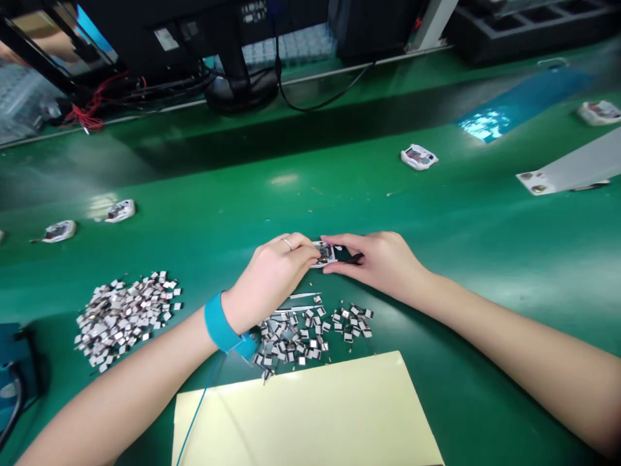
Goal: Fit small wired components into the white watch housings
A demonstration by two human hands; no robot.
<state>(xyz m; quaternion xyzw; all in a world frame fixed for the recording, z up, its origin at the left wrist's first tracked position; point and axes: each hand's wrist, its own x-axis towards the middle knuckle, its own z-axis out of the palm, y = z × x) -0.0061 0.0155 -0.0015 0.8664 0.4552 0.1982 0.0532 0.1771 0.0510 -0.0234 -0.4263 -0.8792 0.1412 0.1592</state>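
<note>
Both my hands meet over a small white device [324, 253] with an exposed circuit board, lying on the green belt [242, 213]. My left hand [270, 278], with a ring and a blue wrist strap [223, 323], curls its fingers onto the device's left end. My right hand [381, 259] pinches the right end, where a dark part shows. Just below them lie tweezers [303, 298] and a scatter of small silver square parts [305, 336].
A bigger heap of silver parts [123, 317] sits at left. A pale yellow sheet [305, 414] lies at the near edge. More white devices [418, 156] [119, 210] [59, 231] rest along the belt. Monitor stand and cables [240, 84] stand behind.
</note>
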